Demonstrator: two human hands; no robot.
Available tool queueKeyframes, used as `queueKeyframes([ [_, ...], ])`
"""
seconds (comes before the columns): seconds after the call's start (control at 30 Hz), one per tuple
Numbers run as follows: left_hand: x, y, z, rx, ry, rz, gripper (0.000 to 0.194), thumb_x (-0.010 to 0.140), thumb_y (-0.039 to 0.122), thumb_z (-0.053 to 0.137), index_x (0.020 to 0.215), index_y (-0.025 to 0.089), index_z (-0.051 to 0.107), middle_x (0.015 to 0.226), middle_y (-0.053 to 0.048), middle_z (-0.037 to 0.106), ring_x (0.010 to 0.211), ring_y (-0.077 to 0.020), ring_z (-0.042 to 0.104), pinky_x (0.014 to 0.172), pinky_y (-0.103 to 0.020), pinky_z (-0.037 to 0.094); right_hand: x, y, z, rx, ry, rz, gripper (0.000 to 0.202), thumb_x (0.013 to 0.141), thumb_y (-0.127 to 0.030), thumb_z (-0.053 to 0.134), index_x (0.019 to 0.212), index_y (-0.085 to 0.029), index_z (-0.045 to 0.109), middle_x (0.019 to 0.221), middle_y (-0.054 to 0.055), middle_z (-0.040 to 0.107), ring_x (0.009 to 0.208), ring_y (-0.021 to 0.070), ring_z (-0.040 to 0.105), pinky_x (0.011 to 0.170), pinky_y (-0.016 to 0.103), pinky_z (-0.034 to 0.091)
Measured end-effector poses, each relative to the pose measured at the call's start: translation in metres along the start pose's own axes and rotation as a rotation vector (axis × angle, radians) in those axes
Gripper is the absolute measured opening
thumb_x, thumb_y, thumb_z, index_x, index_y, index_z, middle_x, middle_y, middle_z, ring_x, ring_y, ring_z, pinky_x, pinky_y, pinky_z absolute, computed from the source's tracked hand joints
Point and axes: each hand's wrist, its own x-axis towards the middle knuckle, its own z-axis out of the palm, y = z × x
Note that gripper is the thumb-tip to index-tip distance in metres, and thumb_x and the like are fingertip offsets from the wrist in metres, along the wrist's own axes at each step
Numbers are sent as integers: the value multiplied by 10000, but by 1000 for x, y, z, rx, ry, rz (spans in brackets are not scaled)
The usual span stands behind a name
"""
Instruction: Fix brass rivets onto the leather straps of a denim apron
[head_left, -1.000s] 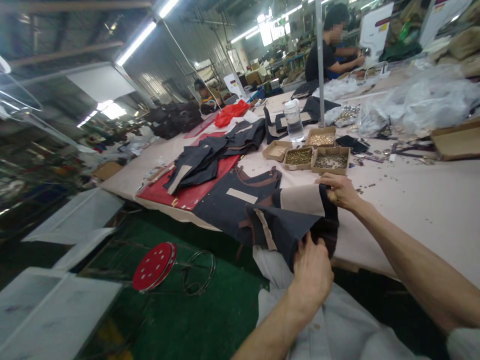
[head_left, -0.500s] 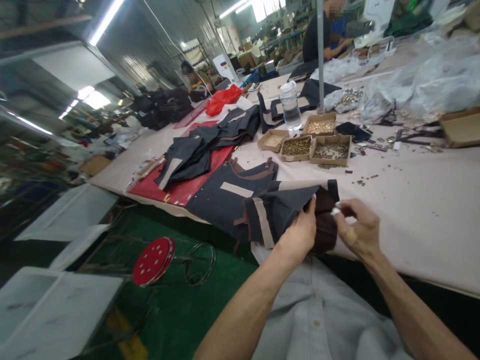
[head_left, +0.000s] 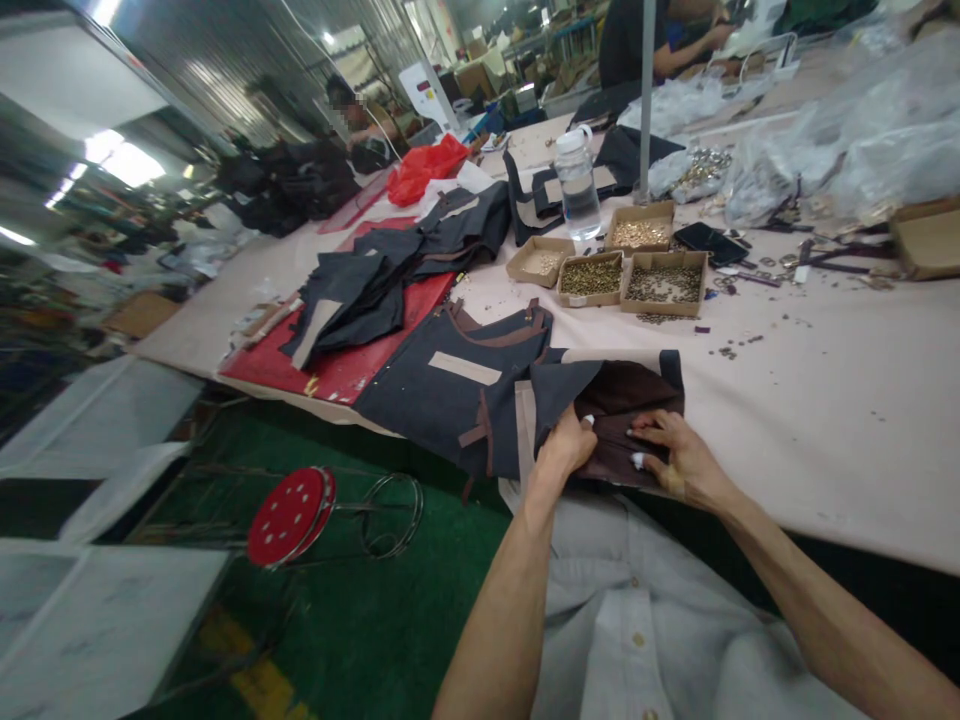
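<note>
Well, the dark garment [head_left: 506,425] lies along the near edge of the worktop [head_left: 810,430], next to a red sheet [head_left: 352,385] bearing a heap of dark pieces [head_left: 352,300]. Beyond it stand a lidded bottle [head_left: 577,190] and a metal pole [head_left: 647,100]; plastic bags [head_left: 862,130] crowd the far right, with a black phone [head_left: 711,243] nearer. Of the four open cardboard boxes, the left box [head_left: 527,278] holds pale bits, the middle box [head_left: 590,299] brassy ones, the right box [head_left: 662,304] duller ones, the back box [head_left: 641,212] gold-coloured ones. The left hand [head_left: 568,440] grips the garment's raised flap; the right hand [head_left: 679,450] touches its brown lining, thumb and fingers parted, though whether they pinch it I can't tell.
</note>
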Motion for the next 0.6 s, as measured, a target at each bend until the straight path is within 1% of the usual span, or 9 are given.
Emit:
queueKeyframes([
  [0.07, 0, -5, 4, -25, 44, -39, 394, 896, 278, 571, 1272, 167, 610, 1258, -164, 677, 1225, -310, 617, 1135, -420, 404, 1, 3, 5, 16, 29, 19, 331, 762, -168, 639, 1069, -236, 739, 1172, 80, 631, 1088, 289, 556, 964, 465, 481],
  [0.13, -1, -12, 6, -26, 38, -4, 298, 879, 277, 606, 1162, 193, 647, 1146, -121, 708, 1158, -282, 641, 1110, -408, 424, 1, 5, 8, 21, 50, 33, 301, 736, -156, 642, 1014, -231, 730, 1156, 78, 642, 1089, 292, 560, 962, 471, 475],
  [0.2, -2, -20, 8, -36, -39, 122, 272, 848, 269, 649, 1112, 206, 661, 1150, -89, 702, 1166, -260, 621, 1135, -402, 400, 2, 3, 10, 28, 69, 50, 271, 709, -150, 652, 966, -223, 702, 1139, 77, 653, 1078, 294, 566, 949, 473, 474],
  [0.27, -2, -27, 10, -58, -124, 256, 325, 828, 238, 658, 1152, 214, 662, 1227, -72, 678, 1207, -248, 587, 1168, -394, 364, 3, 0, 10, 41, 86, 56, 248, 700, -146, 654, 935, -220, 678, 1125, 76, 660, 1068, 291, 572, 937, 468, 474],
  [0.33, -1, -30, 12, -67, -184, 331, 391, 815, 194, 642, 1204, 227, 658, 1266, -63, 660, 1219, -240, 575, 1172, -376, 358, 3, -2, 9, 59, 92, 46, 245, 707, -145, 652, 940, -221, 671, 1123, 75, 662, 1064, 286, 577, 933, 460, 472],
  [0.4, -1, -31, 13, -43, -222, 366, 381, 805, 158, 618, 1174, 229, 677, 1243, -64, 661, 1191, -238, 584, 1150, -360, 379, 2, -3, 7, 76, 86, 35, 243, 717, -151, 656, 949, -224, 673, 1125, 74, 661, 1059, 281, 582, 934, 454, 471],
  [0.47, -2, -32, 12, -14, -244, 390, 302, 807, 143, 596, 1079, 220, 702, 1200, -67, 666, 1154, -236, 594, 1125, -345, 399, 1, -2, 6, 85, 75, 32, 209, 728, -165, 664, 926, -228, 679, 1125, 71, 661, 1058, 278, 584, 939, 453, 468],
  [0.53, -5, -36, 12, 1, -238, 400, 251, 826, 143, 570, 1025, 218, 703, 1192, -61, 665, 1162, -234, 583, 1128, -343, 389, 0, 0, 5, 95, 54, 28, 163, 738, -176, 671, 891, -230, 685, 1125, 69, 660, 1067, 277, 582, 952, 454, 464],
  [0.6, -7, -41, 12, 2, -226, 400, 242, 848, 153, 549, 1029, 218, 697, 1182, -56, 664, 1171, -229, 572, 1136, -346, 375, 0, 1, 3, 98, 27, 22, 126, 750, -186, 674, 866, -230, 695, 1130, 70, 658, 1091, 279, 575, 965, 456, 460],
])
